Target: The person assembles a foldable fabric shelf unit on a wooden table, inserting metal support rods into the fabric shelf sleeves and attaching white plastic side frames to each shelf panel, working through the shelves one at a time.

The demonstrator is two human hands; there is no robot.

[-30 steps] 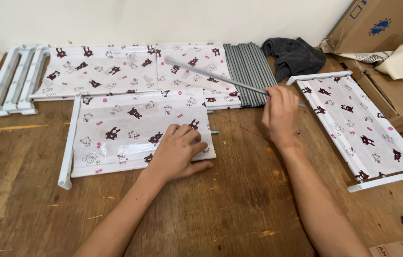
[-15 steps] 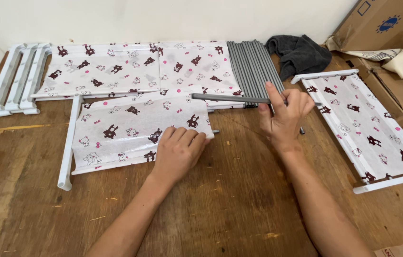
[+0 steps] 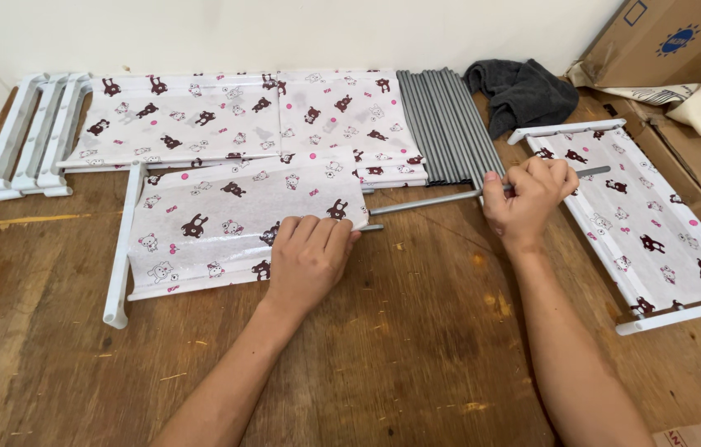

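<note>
Now we press our left hand (image 3: 311, 258) flat, fingers released, on the printed fabric panel (image 3: 226, 219) at centre frame, while our right hand (image 3: 528, 194) clenches around a grey metal rod (image 3: 433, 201) lying just right of the panel's edge on the wooden table (image 3: 417, 348).

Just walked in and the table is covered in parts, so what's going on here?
A person is working on a printed fabric panel lying on a wooden table. The left hand presses flat on the panel's right end, while the right hand grips a grey metal rod pointed at that edge. More grey rods, further panels and white plastic rails lie behind.
</note>
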